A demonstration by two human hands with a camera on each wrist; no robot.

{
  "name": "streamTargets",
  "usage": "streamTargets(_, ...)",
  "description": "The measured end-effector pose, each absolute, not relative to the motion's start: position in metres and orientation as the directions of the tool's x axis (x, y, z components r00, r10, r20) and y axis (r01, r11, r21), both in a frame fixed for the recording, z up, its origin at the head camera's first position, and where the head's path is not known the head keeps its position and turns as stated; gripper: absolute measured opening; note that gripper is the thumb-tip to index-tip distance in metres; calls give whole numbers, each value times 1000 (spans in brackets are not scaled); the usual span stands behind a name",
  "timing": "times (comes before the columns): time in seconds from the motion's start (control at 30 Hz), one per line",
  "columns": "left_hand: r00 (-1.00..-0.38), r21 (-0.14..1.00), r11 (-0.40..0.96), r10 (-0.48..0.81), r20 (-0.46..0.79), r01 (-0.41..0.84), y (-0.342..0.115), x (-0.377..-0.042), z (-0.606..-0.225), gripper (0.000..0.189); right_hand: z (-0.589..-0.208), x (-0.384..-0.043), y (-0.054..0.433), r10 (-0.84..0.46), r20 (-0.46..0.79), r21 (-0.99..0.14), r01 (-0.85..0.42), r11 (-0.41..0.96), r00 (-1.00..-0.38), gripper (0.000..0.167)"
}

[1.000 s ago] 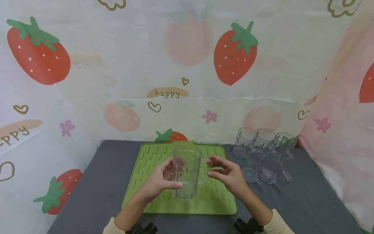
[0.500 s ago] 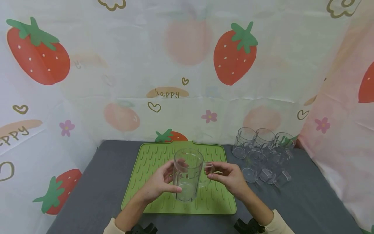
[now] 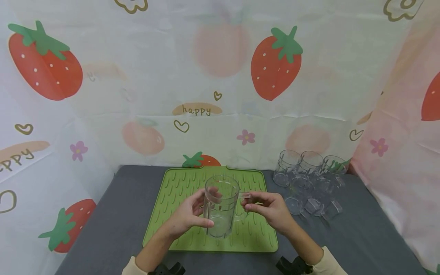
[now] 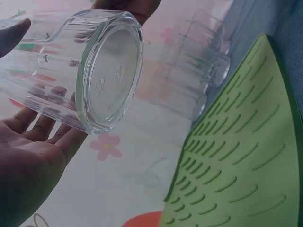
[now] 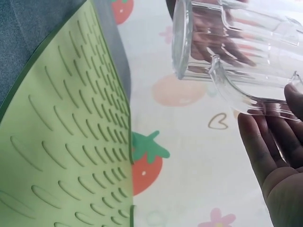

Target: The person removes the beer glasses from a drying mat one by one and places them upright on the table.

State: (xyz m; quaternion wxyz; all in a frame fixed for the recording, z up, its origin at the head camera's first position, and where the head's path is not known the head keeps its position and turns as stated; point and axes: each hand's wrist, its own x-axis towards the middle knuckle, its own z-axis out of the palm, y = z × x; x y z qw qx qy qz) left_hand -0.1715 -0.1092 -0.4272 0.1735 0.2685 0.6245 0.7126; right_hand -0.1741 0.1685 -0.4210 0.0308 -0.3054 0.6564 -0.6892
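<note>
A clear mug [image 3: 220, 225] is held up over the green ridged mat [image 3: 178, 183], its mouth tipped slightly toward the head camera. My left hand [image 3: 187, 214] grips the mug's body, thumb on the near side and fingers behind it. At the right, my right hand [image 3: 269, 212] pinches the mug's handle [image 3: 240, 216] between thumb and fingers. The left wrist view shows the mug's round base [image 4: 112, 78] off the mat. Seen from the right wrist, the fingers [image 5: 255, 146] lie against the handle's outer side.
Several more clear mugs [image 3: 288, 164] stand close together at the back right of the grey-covered table [image 3: 364, 233]. They overlap in view. Behind the table hangs a strawberry-print cloth [image 3: 154, 84], with side panels left and right.
The mug has come down slightly and its mouth has tipped toward the head camera. My right fingers have closed in on the handle; the left hand keeps its grip.
</note>
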Motion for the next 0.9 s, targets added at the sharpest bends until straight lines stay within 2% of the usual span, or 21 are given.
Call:
streamTargets(0.23, -791, 984, -155, 590, 163, 87, -109, -172, -428, 83, -416, -171, 170, -426, 395, -916, -386, -112, -814, 42)
streamTargets(0.57, -773, 981, -154, 606, 189, 119, -106, -171, -427, 84, -411, -169, 172, -405, 426, -897, -436, -72, -809, 33)
streamTargets(0.9, -782, 976, -148, 584, 219, 162, -107, -171, -428, 77, -404, -166, 181, -395, 468, -876, -473, -90, -790, 31)
